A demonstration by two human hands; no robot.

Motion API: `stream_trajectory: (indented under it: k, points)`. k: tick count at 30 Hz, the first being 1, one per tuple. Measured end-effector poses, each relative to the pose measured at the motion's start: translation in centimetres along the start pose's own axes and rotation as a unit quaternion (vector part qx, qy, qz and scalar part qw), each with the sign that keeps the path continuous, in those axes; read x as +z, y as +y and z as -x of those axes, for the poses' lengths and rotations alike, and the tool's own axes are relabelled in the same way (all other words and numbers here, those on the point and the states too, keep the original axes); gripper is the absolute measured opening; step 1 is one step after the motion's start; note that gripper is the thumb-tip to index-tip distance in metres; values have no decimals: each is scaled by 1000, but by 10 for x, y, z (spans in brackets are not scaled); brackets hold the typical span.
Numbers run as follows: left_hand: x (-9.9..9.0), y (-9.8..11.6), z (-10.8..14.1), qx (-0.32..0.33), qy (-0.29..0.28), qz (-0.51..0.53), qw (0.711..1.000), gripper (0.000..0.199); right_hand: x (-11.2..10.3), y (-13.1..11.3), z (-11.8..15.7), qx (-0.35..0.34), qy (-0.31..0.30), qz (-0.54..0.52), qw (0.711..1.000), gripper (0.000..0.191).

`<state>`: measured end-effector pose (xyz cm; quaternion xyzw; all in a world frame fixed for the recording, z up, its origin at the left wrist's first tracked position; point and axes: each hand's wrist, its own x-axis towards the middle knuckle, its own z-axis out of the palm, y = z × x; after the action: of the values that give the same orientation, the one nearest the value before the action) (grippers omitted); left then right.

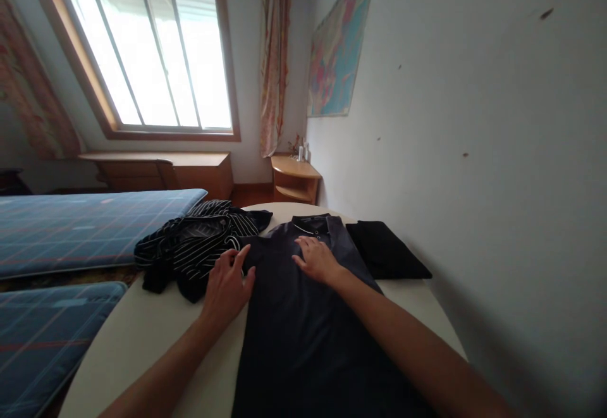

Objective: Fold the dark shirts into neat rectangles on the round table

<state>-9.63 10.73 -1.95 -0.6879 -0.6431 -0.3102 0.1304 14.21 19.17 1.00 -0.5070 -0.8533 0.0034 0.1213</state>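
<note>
A dark grey polo shirt [303,323] lies spread out on the pale round table [128,348], its collar at the far end. My left hand [227,282] is at the shirt's left edge by the sleeve, fingers apart and holding nothing. Over the shirt's chest, just below the collar and buttons, my right hand [317,258] rests with its fingers stretched out. Whether either palm presses on the cloth is hard to tell. Left of the shirt is a crumpled black garment with white stripes [199,241]. To its right lies a folded black garment [386,250].
Two blue plaid mattresses [95,228] lie to the left of the table. A white wall [497,215] runs close along the right side. Behind the table stand a corner shelf [296,166] and a wooden desk [199,162] under the window.
</note>
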Motion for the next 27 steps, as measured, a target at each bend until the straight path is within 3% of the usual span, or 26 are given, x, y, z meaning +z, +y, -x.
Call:
stream_trajectory:
  k: [6, 13, 19, 23, 27]
  points:
    - [8, -16, -4, -39, -32, -49, 998, 46, 24, -20, -44, -58, 2, -54, 997, 64]
    - [30, -17, -7, 17, -28, 135, 990, 45, 51, -29, -60, -83, -49, -55, 994, 54]
    - [36, -15, -8, -21, -18, 168, 985, 57, 50, -25, -71, -78, -112, -74, 988, 60]
    - [36, -15, -11, 66, -51, 149, 985, 69, 51, -23, -84, -62, -133, -99, 984, 59]
    - [33, -11, -9, 156, -100, 117, 976, 78, 53, -23, -92, 2, -75, -187, 980, 48]
